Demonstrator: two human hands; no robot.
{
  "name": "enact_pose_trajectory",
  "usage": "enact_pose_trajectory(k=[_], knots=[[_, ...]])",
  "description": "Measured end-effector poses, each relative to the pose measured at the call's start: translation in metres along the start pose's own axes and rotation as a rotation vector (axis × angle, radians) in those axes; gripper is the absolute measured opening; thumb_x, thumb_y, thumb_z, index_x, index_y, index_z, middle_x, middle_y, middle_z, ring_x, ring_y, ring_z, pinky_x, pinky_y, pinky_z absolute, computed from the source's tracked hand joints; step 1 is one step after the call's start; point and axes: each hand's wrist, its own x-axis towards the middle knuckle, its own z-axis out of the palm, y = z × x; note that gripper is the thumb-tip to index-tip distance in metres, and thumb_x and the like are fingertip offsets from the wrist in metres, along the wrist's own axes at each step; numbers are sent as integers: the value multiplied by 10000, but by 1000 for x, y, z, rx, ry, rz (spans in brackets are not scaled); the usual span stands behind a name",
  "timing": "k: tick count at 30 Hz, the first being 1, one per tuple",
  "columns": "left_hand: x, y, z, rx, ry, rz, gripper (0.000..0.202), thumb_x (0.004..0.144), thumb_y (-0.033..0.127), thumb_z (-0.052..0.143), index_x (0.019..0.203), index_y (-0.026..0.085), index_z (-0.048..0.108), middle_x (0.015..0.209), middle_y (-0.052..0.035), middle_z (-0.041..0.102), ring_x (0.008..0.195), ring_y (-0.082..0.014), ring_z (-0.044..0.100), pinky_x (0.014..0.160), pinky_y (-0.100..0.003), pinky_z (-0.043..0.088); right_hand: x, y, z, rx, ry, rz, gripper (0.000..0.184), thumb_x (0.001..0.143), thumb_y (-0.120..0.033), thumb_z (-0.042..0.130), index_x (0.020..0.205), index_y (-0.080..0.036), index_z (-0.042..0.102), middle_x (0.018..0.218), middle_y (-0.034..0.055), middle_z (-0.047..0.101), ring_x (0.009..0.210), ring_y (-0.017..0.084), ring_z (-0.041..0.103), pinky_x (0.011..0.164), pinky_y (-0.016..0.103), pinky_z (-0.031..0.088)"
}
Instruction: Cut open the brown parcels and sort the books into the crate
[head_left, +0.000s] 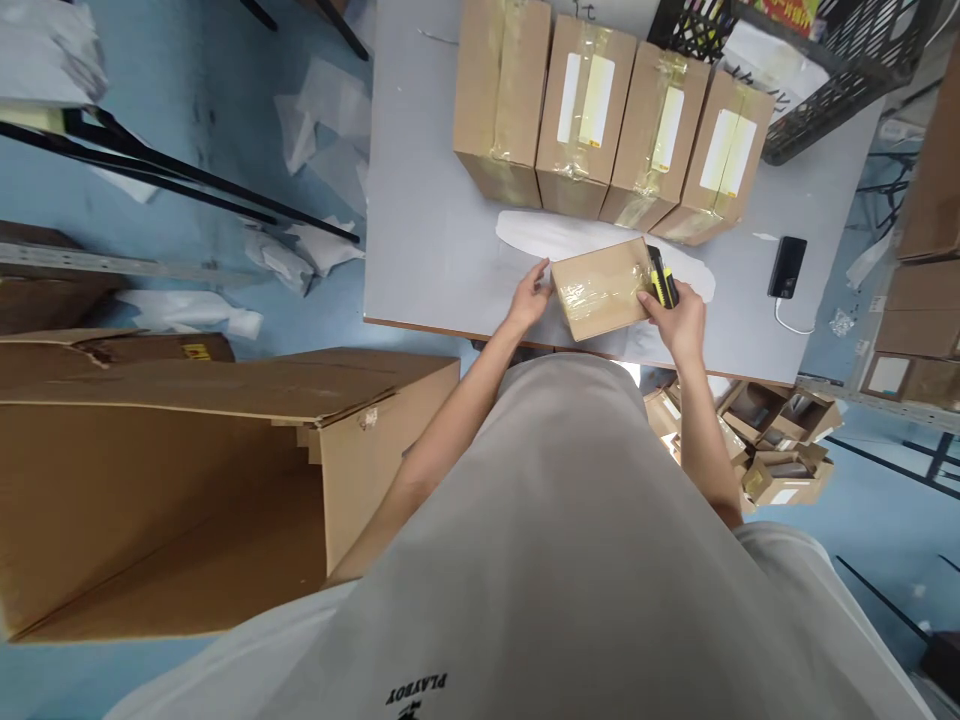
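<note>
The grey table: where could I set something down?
The widest bare patch of table lies between its left edge and the four taped boxes. A smaller one lies between the black crate and the phone. Before the boxes it is crowded: left hand, right hand, small box, white paper.

Left of the left hand (531,298), bare table (420,240) afforded open passage to its edge. Forward travel was blocked by a row of four taped cartons (607,115); a narrow strip, with a white sheet (525,230) lying flat, separated them from the small taped carton (600,288). Right of the right hand (681,318), tabletop was passable up to a smartphone (787,267) and its white cable (787,323). A black plastic crate (840,110) obstructed the far right. The large open carton (386,450) crowded the left forearm.
</note>
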Motion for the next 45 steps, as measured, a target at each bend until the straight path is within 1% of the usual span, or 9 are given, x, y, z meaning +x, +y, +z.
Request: enact_pose_trajectory(k=[2, 5, 9, 13, 17, 24, 33, 38, 45], knots=[[-3, 18, -13, -14, 56, 18, 572, 1028, 602, 691, 1477, 250, 737, 1584, -141, 712, 1498, -333, 653, 1284, -577, 502, -6, -8, 4, -32, 96, 51, 483, 1080, -497, 591, 1374, -140, 729, 1266, 203, 745, 1167, 348, 738, 1019, 457, 591], [-10, 51, -26, -5, 35, 63, 483, 1049, 614, 698, 1340, 244, 807, 1444, -112, 790, 1417, -333, 705, 1229, -530, 568, -17, -18, 2, -37, 165, 61, 541, 1112, -529, 537, 1467, -155, 698, 1331, 215, 728, 1228, 355, 719, 1065, 475, 577], [-11, 76, -29, 29, -13, 100, 343, 950, 441, 860, 1202, 210, 833, 1277, -95, 831, 1309, -360, 747, 1180, -578, 613, -39, -32, -12, -41, 76, 6, 693, 1163, -625, 351, 1633, -165, 570, 1295, 199, 754, 1111, 342, 763, 974, 467, 616], [-2, 75, -30, 5, -16, 90, 330, 896, 310, 899, 1194, 194, 818, 1213, -83, 828, 1302, -377, 742, 1182, -625, 611, -64, -61, -19, 39, -151, -51, 700, 1186, -588, 316, 1771, -214, 403, 1211, 127, 829, 902, 290, 814, 898, 415, 645], [4, 75, -34, 16, -46, 86, 314, 853, 265, 922, 1144, 184, 837, 1160, -80, 841, 1245, -373, 765, 1177, -634, 611, -72, -96, -11, -14, -279, -87, 667, 1183, -466, 407, 1805, -231, 365, 1133, 98, 882, 979, 331, 838, 959, 426, 633], [2, 82, -36, -16, -54, 81, 288, 836, 252, 932, 1106, 176, 871, 1132, -78, 858, 1223, -380, 778, 1212, -620, 584, -58, -123, -1, -276, -368, -120, 636, 1195, -373, 366, 1802, -180, 385, 1289, 162, 861, 1150, 378, 817, 976, 416, 604], [-5, 101, -33, 40, -13, 27, 215, 798, 255, 886, 1002, 192, 863, 1117, -76, 877, 1114, -288, 816, 1085, -429, 661, -58, -156, -11, -475, -455, -43, 620, 1211, -309, 351, 1815, -167, 343, 1265, 197, 853, 1120, 345, 822, 1002, 417, 584], [-6, 102, -31, 60, 8, 46, 178, 809, 203, 822, 982, 186, 859, 1117, -82, 876, 1081, -271, 818, 1067, -423, 663, -51, -175, -9, -532, -508, -5, 626, 1208, -263, 323, 1822, -145, 304, 1299, 239, 830, 1176, 355, 817, 1029, 454, 600], [-12, 98, -27, 110, 45, 45, 202, 836, 239, 791, 1016, 184, 864, 1176, -97, 859, 1131, -287, 811, 1038, -429, 682, -61, -182, -8, -573, -560, 44, 609, 1193, -179, 343, 1801, -142, 343, 1258, 232, 834, 1188, 322, 826, 995, 419, 631]])
